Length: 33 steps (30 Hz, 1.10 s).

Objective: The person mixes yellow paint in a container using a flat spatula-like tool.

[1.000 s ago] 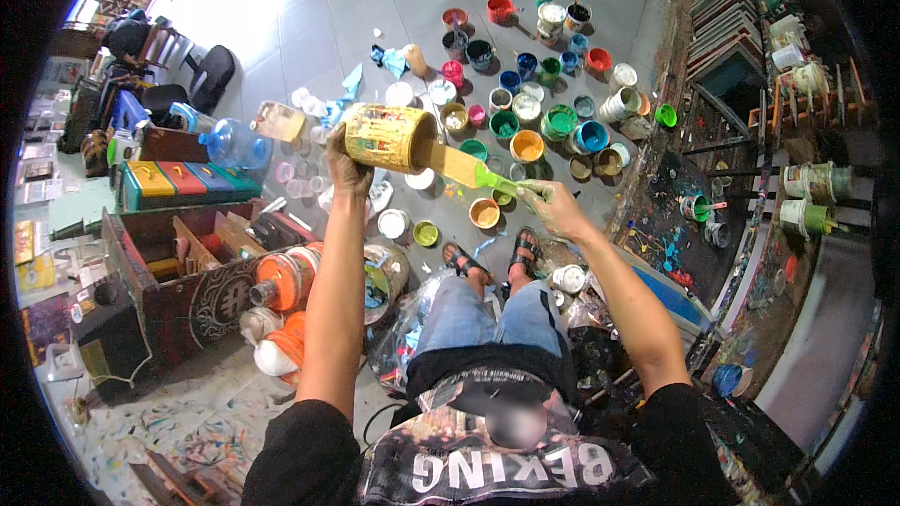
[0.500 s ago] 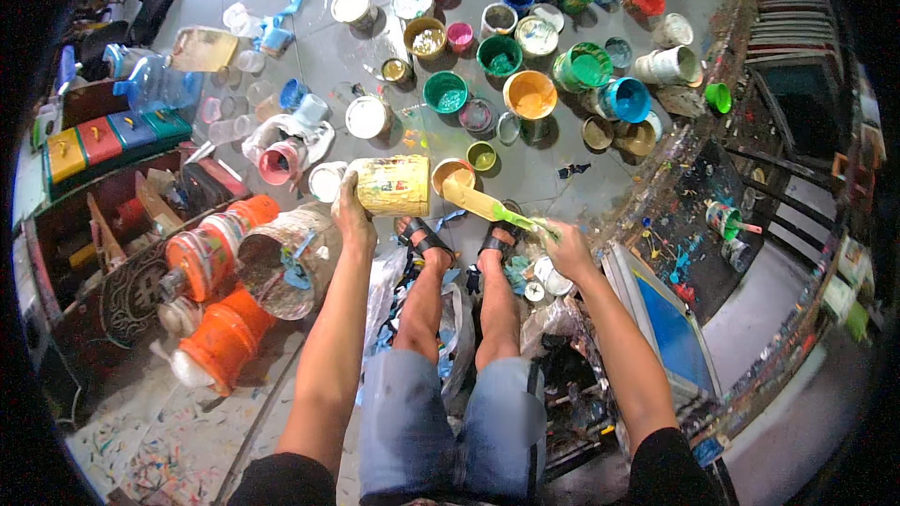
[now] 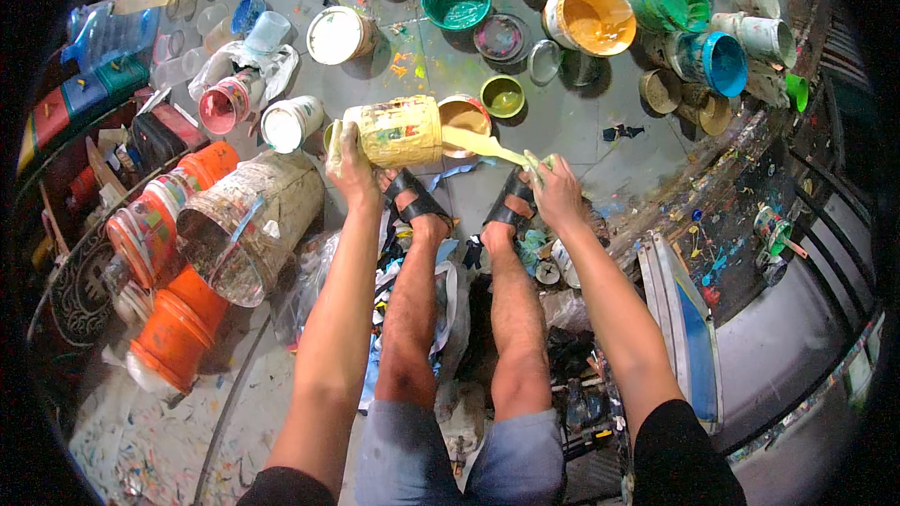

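My left hand [image 3: 352,167] is wrapped round the base end of a paint tub [image 3: 398,131] that lies tilted on its side in the air, smeared with yellow paint. Its mouth points right, toward a small bucket of orange-yellow paint [image 3: 466,113] on the floor just beyond. A yellow-coated spatula [image 3: 483,144] is gripped in my right hand [image 3: 558,189], its far end at the tub's mouth. Whether that end goes inside the tub cannot be seen. Just right of the small bucket stands an olive-yellow paint cup [image 3: 502,96].
Open paint buckets stand across the floor ahead, among them a green one [image 3: 456,0], an orange one [image 3: 591,19] and a blue one [image 3: 712,64]. A large crusted bucket [image 3: 253,225] lies on its side at left, near orange buckets [image 3: 178,328]. A blue-panelled frame [image 3: 689,337] leans at right.
The spatula's end has moved left from over the small bucket to the tub's mouth. My view has shifted, so floor things sit higher in the picture. Both hands keep their grip.
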Motion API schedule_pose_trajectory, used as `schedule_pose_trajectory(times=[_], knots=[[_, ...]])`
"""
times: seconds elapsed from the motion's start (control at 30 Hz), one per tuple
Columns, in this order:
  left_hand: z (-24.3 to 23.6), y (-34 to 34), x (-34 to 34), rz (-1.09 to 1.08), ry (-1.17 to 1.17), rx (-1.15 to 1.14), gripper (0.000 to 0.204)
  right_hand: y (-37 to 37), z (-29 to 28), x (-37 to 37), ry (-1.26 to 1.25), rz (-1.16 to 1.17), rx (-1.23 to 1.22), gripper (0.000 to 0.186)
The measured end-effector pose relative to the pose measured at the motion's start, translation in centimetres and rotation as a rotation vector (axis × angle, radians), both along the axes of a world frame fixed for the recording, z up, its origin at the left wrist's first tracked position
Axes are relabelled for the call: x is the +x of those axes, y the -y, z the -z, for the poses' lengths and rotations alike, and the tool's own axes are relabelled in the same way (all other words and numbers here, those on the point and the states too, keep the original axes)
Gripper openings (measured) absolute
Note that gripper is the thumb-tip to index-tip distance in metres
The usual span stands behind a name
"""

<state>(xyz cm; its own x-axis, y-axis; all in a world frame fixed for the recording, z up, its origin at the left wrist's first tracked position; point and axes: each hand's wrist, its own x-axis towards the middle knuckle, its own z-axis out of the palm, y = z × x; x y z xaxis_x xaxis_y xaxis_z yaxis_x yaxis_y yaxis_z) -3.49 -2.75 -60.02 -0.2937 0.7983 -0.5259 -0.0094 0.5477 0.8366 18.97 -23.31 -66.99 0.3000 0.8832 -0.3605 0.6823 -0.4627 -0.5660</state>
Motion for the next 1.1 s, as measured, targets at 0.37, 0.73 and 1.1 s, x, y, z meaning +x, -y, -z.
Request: schedule_pose_trajectory(times=[0.37, 0.73, 1.1], knots=[[8.0, 1.7, -1.4, 0.168, -0.158, 0.066, 0.052, 2.1, 5.5, -1.3, 0.100, -0.207, -0.172, 0.053], [9.3, 2.9, -1.3, 0.161, -0.256, 0.097, 0.048, 7.4, 4.0, 0.1, 0.128, -0.172, -0.234, 0.045], [10.4, 3.2, -2.2, 0.161, -0.188, 0.109, 0.047, 9.6, 0.1, 1.2, 0.149, -0.158, -0.317, 0.043]])
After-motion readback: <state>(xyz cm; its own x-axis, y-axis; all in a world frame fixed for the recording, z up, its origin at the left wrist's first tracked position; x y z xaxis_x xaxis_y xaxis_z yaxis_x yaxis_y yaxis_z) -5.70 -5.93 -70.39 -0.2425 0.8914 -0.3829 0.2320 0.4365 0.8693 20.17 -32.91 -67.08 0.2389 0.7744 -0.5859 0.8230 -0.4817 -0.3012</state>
